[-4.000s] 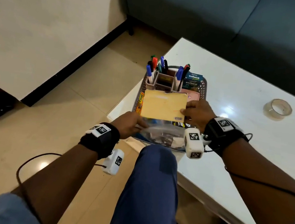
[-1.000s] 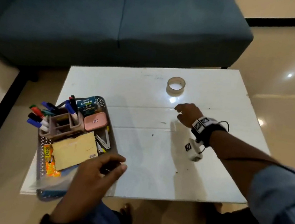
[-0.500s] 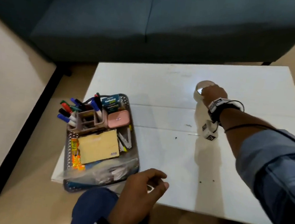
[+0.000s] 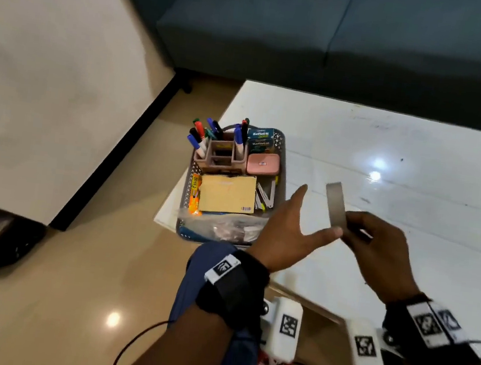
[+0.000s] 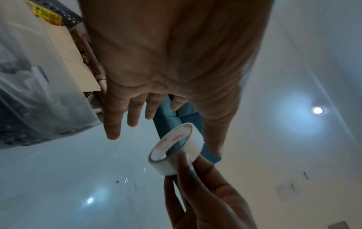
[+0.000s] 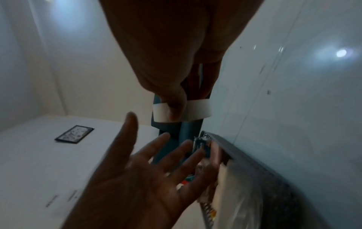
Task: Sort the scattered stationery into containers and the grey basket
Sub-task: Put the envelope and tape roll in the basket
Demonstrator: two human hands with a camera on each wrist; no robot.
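A roll of clear tape (image 4: pixel 335 204) was pinched by the right hand (image 4: pixel 376 250) above the counter (image 4: pixel 417 161), while the left hand (image 4: pixel 287 233), at its nine o'clock, was spread and held nothing.

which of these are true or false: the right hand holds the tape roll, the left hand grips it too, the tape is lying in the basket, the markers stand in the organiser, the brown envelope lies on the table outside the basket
1. The right hand holds the tape roll. True.
2. The left hand grips it too. False: its fingers are spread open beside the roll.
3. The tape is lying in the grey basket. False: it is held in the air over the white table.
4. The markers stand in the organiser. True.
5. The brown envelope lies outside the basket. False: it lies inside it.
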